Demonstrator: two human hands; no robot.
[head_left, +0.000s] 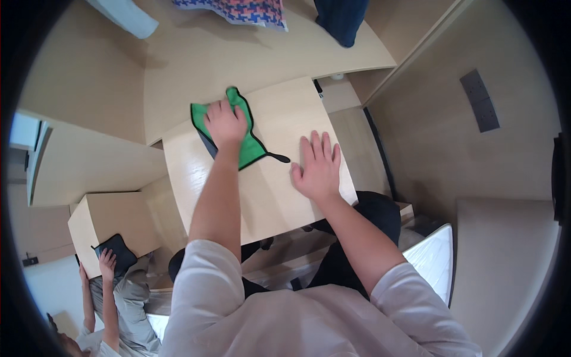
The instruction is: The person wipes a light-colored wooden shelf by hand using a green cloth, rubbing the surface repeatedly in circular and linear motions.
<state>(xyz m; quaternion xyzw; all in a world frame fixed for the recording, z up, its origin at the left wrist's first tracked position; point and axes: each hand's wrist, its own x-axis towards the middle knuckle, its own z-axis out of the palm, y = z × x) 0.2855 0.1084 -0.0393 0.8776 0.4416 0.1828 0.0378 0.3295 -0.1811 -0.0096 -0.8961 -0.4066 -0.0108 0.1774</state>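
Observation:
A green cleaning cloth (248, 147) with black edging and a dark hanging loop lies partly bunched on a pale wooden board (267, 202). My left hand (225, 124) presses down on the cloth, its fingers bent over the fabric. The cloth's grey underside shows along its left edge. My right hand (319, 166) rests flat on the right part of the same board, fingers stretched out and holding nothing. The loop of the cloth points toward my right hand without reaching it.
Behind the board is a wooden shelf (190, 71) with a patterned fabric item (244, 12) and a dark blue one (342, 21). Sockets (479, 100) sit on the right wall. At lower left another person holds a dark cloth (119, 254) against a wooden box (116, 220).

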